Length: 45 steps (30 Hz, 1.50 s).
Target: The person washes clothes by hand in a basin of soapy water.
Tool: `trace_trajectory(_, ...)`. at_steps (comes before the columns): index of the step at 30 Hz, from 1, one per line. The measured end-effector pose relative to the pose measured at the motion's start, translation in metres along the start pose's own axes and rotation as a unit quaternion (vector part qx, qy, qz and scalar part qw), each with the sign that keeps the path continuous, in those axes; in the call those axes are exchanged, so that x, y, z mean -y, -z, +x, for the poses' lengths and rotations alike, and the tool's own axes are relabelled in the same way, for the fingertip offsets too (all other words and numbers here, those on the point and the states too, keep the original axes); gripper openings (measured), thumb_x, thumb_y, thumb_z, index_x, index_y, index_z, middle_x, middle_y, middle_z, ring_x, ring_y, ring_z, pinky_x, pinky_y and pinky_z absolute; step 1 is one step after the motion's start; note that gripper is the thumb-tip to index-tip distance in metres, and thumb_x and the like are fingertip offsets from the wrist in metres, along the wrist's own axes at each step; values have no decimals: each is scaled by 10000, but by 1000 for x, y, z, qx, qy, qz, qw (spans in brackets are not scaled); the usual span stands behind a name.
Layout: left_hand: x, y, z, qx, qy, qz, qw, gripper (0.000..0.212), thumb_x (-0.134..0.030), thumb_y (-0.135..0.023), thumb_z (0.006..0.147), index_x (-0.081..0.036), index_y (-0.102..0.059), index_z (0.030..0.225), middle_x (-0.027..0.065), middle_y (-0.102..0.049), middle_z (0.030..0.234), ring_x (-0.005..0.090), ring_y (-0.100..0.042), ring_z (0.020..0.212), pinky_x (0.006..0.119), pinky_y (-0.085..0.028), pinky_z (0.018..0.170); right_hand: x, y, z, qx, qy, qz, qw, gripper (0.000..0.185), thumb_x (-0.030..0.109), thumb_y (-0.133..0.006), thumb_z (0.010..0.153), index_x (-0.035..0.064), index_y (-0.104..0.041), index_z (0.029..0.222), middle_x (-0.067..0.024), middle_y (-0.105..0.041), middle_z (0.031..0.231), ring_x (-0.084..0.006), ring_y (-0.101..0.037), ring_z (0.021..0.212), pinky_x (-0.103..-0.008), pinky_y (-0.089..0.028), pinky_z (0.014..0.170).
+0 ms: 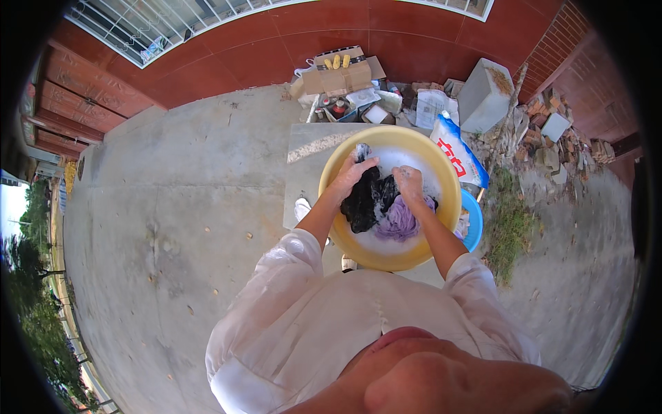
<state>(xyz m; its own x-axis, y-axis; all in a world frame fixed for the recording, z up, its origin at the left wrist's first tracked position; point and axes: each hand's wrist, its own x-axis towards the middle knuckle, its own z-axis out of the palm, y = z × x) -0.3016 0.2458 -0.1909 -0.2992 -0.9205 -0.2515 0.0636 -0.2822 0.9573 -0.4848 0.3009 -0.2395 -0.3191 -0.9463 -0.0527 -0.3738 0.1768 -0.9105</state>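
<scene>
Before me stands a yellow plastic basin with white suds in it. My left hand grips a wet black cloth near the basin's left side, and a soapy end of it pokes up past the thumb. My right hand is closed on another part of the black cloth, right of the middle. Below the right hand a bunched purple cloth lies in the foam, partly behind my wrist. Whether the black cloth is one piece or two is hard to tell.
A detergent bag leans beside the basin's upper right. Partly under the rim sits a blue basin with cloth in it. Farther off are a cardboard box with corn cobs on top, a pale block and brick rubble.
</scene>
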Motion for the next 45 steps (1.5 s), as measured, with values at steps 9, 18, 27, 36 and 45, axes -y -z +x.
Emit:
trace_trajectory(9,-10,7,-58,-22,-78,453,888,507,-453,-624,879,-97,-581,1239,181,-534,1277,323,-542,1119,436,-442,950,63,43,-72,66,109,-123,984,277,195,-652,779,92,-611,1032,-98,-597,790,-297,-595,828,-449,-443,811)
trace_trajectory(18,71,-38,-21,29,-22,749,661,545,-318,-603,877,-203,-479,1395,183,-333,1486,453,-351,1310,678,-334,944,20,6,-27,169,-34,-401,900,554,351,-596,849,98,-516,1335,-227,-291,1511,-467,-318,1336,-588,-366,1002)
trace_trajectory(27,116,-49,52,62,-130,564,813,381,-154,-516,876,-13,-557,1227,230,-597,1204,376,-576,1115,403,-473,935,-114,-9,32,31,-21,-187,982,299,201,-484,906,-26,-602,1060,-304,-620,1038,-463,-562,1029,-485,-426,920)
trace_trajectory(36,116,-41,62,-38,-108,399,910,335,-239,-575,876,76,-623,982,305,-637,926,411,-642,945,466,-500,823,-66,-4,31,-41,-129,-143,980,443,302,-648,857,-79,-602,1079,-284,-639,1084,-423,-583,1083,-453,-442,936)
trace_trajectory(45,33,16,15,-43,-37,79,995,161,-168,-714,827,-31,-633,796,59,-645,788,154,-604,826,316,-476,781,13,35,3,-62,-88,60,992,482,387,-687,826,-12,-676,1098,-152,-673,1117,-271,-611,1065,-351,-441,935)
